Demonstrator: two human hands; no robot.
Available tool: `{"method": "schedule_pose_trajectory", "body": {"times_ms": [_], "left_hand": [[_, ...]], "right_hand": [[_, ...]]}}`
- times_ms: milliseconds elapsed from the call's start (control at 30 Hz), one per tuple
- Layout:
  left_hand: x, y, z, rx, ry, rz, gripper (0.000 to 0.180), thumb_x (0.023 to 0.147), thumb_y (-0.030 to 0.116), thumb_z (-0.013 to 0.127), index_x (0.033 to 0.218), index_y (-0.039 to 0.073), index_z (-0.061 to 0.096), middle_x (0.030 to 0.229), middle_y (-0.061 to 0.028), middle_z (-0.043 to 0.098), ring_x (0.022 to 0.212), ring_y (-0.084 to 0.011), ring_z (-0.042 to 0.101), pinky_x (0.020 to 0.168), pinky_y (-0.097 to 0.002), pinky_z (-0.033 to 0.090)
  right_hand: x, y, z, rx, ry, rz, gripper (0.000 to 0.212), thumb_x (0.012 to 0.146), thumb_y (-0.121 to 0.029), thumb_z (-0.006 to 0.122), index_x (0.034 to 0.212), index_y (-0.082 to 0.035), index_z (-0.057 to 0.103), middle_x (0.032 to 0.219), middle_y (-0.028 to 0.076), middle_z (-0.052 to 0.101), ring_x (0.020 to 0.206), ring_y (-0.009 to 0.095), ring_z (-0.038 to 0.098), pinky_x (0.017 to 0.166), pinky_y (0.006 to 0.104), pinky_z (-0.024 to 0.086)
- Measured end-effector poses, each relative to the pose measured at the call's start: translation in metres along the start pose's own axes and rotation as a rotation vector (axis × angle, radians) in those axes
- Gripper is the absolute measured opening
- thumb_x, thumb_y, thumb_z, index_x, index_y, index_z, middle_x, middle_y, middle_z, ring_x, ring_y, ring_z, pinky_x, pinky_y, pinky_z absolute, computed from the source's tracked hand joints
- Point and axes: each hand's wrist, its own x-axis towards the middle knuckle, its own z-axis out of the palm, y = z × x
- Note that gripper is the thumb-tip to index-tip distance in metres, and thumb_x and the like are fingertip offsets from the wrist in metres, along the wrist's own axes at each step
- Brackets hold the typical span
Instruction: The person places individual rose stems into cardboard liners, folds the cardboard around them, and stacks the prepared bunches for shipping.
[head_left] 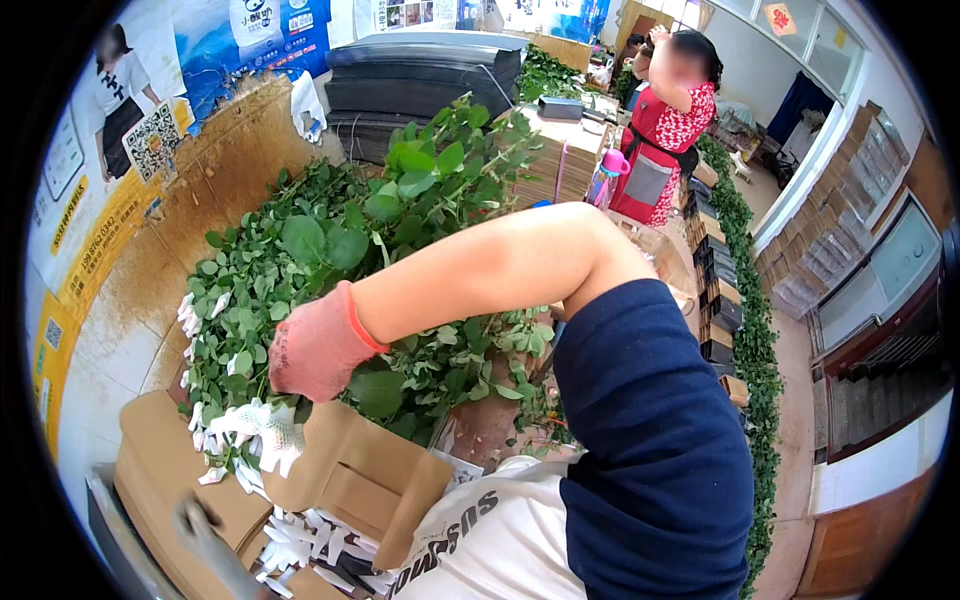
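My right hand point(318, 345), in a pinkish-red glove, reaches across in front of me and is closed in a fist among the leafy green stems point(270, 240). Whatever it grips is hidden behind the glove and leaves. White mesh sleeves point(262, 432) lie just below it, at the near end of the stems. At the lower left is my left hand point(200, 525), in a greyish glove, beside the brown cardboard point(165, 465). Motion blurs its fingers. Close to it, an opened cardboard box point(375, 500) stands by a heap of white strips point(305, 540).
A stack of black sheets point(420, 85) stands at the back. Beyond my arm, a person in a red apron point(660, 150) stands near a pink-lidded bottle point(608, 175). Dark boxes point(715, 285) and a long row of greenery point(757, 400) line the right side.
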Motion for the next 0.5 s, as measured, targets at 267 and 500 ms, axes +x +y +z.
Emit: {"method": "schedule_pose_trajectory", "body": {"times_ms": [267,500], "left_hand": [[-0.124,-0.019,0.056,0.078,-0.913,0.173,0.046,0.081,0.031,0.06,0.111,-0.005,0.058,0.099,-0.016,0.064,0.093,-0.0233,0.062,0.08,-0.0351,0.049],[-0.141,-0.005,0.103,0.473,-1.059,0.258,0.037,0.08,0.03,0.063,0.104,0.003,0.063,0.087,-0.0144,0.067,0.08,-0.0315,0.065,0.071,-0.039,0.049]], "right_hand": [[-0.002,0.013,0.01,0.003,0.023,0.123,0.025,0.072,-0.016,0.055,0.094,-0.006,0.062,0.09,0.014,0.065,0.087,0.034,0.062,0.076,0.0433,0.049],[-0.012,0.021,0.035,-0.02,0.017,0.137,0.024,0.07,-0.014,0.054,0.09,-0.004,0.062,0.09,0.014,0.065,0.091,0.032,0.062,0.077,0.0414,0.05]]}}
